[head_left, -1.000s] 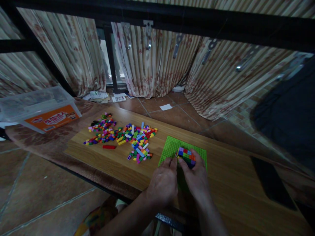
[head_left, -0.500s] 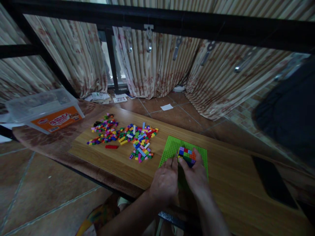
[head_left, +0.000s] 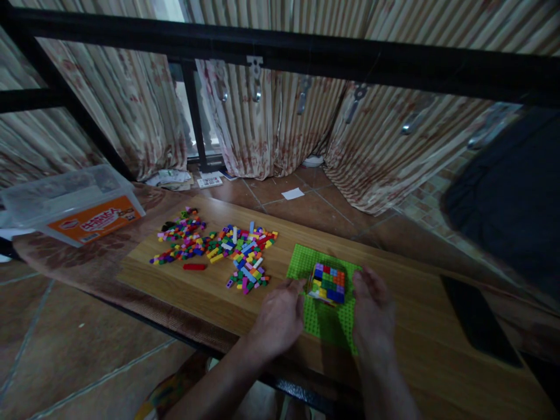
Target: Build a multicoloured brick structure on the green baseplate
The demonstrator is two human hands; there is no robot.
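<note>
A small block built of multicoloured toy bricks [head_left: 327, 284] stands on a green studded baseplate [head_left: 321, 321]. Its top is a patchwork of red, blue, green, orange and yellow bricks. To the left of it, my left hand [head_left: 280, 319] is over the baseplate's left edge, fingers loosely bent and fingertips close to the block. My right hand [head_left: 374, 312] is at the baseplate's right edge, fingers stretched out and apart from the block. Nothing shows in either hand.
Loose bricks [head_left: 242, 248] lie heaped on the wooden board [head_left: 175, 291], with a long red brick [head_left: 194, 266] in front. A clear plastic bin [head_left: 79, 201] stands at far left. A dark flat panel [head_left: 479, 318] lies at right; a black rail [head_left: 280, 44] crosses behind.
Both hands have let go of the brick block and moved apart, the right hand to the right and the left slightly left. The block's whole top now shows. The camera view has shifted slightly.
</note>
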